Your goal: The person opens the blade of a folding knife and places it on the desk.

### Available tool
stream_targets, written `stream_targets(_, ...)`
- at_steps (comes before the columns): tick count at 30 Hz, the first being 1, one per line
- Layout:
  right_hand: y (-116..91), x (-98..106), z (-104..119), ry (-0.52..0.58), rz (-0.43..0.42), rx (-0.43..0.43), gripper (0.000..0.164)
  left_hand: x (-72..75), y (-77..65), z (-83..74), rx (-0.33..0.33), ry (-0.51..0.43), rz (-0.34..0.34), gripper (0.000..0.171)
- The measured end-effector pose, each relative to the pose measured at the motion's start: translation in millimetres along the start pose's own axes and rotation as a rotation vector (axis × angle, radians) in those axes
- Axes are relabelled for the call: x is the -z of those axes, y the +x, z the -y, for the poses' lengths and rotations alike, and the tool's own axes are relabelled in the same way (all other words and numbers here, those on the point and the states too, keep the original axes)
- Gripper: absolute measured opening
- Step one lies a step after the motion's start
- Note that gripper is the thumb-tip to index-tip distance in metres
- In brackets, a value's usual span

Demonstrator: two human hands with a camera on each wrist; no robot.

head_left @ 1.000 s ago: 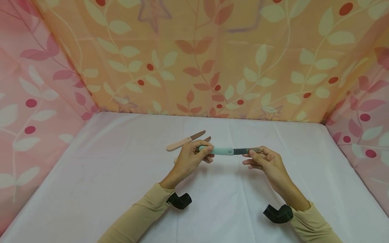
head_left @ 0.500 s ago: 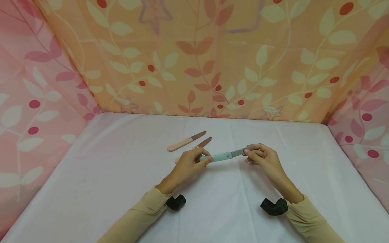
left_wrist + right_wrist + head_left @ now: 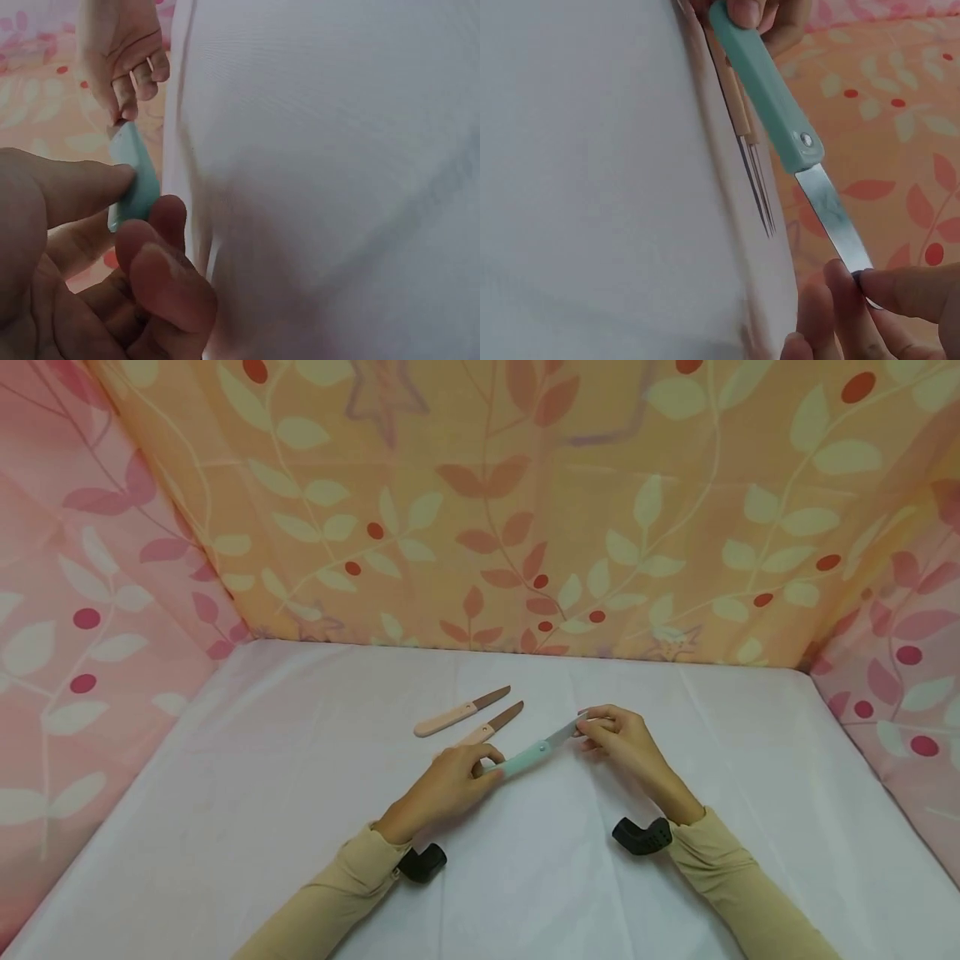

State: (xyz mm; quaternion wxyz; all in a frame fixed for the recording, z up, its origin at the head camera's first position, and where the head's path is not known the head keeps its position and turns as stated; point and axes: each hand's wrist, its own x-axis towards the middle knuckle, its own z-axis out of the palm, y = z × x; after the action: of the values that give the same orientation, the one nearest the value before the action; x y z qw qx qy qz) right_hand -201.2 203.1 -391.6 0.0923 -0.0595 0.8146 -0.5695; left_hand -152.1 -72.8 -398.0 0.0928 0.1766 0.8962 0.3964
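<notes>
A small knife with a mint-green handle (image 3: 527, 760) and a short steel blade (image 3: 836, 217) is held between the two hands, slanting up to the right in the head view. My left hand (image 3: 447, 783) pinches the handle's end between thumb and fingers, as the left wrist view also shows. The blade's tip is pinched by my right hand (image 3: 626, 752). Two knives with pale peach handles lie on the table just beyond: the farther knife (image 3: 446, 718) shows whole, while the nearer knife (image 3: 480, 735) has its handle end hidden behind the left hand.
A white cloth covers the table (image 3: 300, 810). An orange leaf-patterned curtain (image 3: 420, 510) rises at the back, with pink patterned cloth (image 3: 112, 577) at the sides. Black camera mounts (image 3: 423, 863) sit on both wrists.
The green knife has gone from level to slanted, its handle end lower. Both hands have shifted left, the left one also nearer the body, and more of the nearer peach knife shows.
</notes>
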Motion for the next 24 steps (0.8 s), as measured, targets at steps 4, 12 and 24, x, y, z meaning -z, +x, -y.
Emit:
stream_targets(4,5,-4,-5,-0.054,0.03,-0.036,0.04,-0.3,-1.3,2.2,0.013,0.045,0.019,0.019)
stream_targets(12,8,-10,-12,-0.181,0.044,0.032,0.04,5.2,-6.4,4.3,0.046,0.119,-0.006,0.015)
stream_targets(24,1,-8,-4,-0.41,-0.01,0.078,0.043,14.7,-12.2,0.0,0.076,0.195,-0.074,0.014)
